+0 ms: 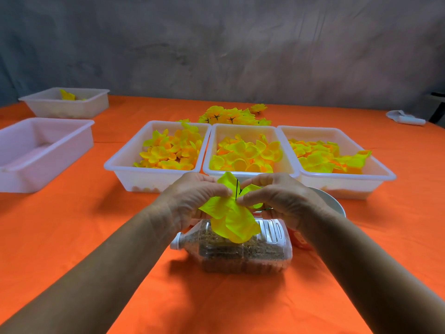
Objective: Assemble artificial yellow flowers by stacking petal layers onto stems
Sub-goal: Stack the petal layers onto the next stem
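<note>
1. Yellow fabric fills the space between the two hands: a large petal layer [231, 218] is pinched by the left hand [192, 201] on its left edge and by the right hand [277, 201] on its right edge, the fingertips of each curled in and clamped on the cloth, nearly meeting at its centre.
2. Running through that centre is a thin dark stem [237, 189], standing close to upright, with its top poking up above the petals between the two thumbs. Its lower end is hidden by the fabric.
3. Judging from this, the layer is being slid along the stem, so the move turns on the stem's near-vertical axis: the petal's centre hole has to stay lined up with it. Both hands sit about equally near; neither is clearly the one steering.
4. Just below the hands lies a clear plastic bottle [240, 249] on its side, filled with something brown and grainy.
5. Beyond the hands, three white trays [250, 173] stand side by side, each holding loose yellow petals.
6. Behind those, a heap of finished flowers [231, 116] rests on the orange tablecloth [96, 237].
7. Two more white tubs [43, 145] stand well apart at the far left.
</note>
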`<state>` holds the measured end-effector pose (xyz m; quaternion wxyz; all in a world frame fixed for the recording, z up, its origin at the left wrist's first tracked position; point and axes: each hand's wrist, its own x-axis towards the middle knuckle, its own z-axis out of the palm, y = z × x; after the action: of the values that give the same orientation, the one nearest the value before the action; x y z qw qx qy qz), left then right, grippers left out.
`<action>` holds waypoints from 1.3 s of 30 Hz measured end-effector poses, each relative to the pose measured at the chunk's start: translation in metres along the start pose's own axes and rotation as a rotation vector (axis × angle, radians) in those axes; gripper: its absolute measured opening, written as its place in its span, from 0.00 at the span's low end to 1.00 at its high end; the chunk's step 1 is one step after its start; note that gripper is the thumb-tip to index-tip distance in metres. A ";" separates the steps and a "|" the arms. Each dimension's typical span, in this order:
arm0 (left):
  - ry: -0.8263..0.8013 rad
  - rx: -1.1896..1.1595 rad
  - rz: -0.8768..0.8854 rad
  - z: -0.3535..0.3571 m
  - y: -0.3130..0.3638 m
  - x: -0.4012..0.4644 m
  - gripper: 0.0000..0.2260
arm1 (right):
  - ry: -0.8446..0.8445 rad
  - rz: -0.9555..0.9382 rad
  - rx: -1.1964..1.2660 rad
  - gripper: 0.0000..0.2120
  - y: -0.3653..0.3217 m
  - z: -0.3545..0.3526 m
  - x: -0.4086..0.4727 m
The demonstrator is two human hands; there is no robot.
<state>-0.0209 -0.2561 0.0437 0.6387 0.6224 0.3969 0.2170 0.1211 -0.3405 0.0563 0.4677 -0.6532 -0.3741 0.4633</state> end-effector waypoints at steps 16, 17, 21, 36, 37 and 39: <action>0.004 0.054 0.044 0.002 -0.003 -0.005 0.08 | 0.010 0.021 -0.046 0.11 0.003 0.000 0.000; -0.001 0.047 0.045 0.003 -0.003 -0.006 0.08 | 0.012 0.019 -0.045 0.11 0.002 0.000 0.000; -0.011 0.083 0.066 0.004 -0.002 -0.008 0.08 | 0.015 0.013 -0.049 0.12 0.001 0.001 -0.002; -0.001 0.054 0.075 0.005 -0.002 -0.008 0.07 | 0.063 0.020 -0.072 0.11 0.001 0.004 -0.004; -0.006 0.052 0.086 0.005 -0.002 -0.008 0.07 | 0.065 0.014 -0.078 0.11 0.001 0.004 -0.005; -0.013 0.064 0.129 0.006 -0.003 -0.007 0.09 | 0.072 -0.005 -0.110 0.11 0.002 0.005 -0.004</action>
<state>-0.0211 -0.2660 0.0424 0.6057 0.6683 0.3586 0.2407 0.1149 -0.3434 0.0548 0.4456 -0.6931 -0.3835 0.4171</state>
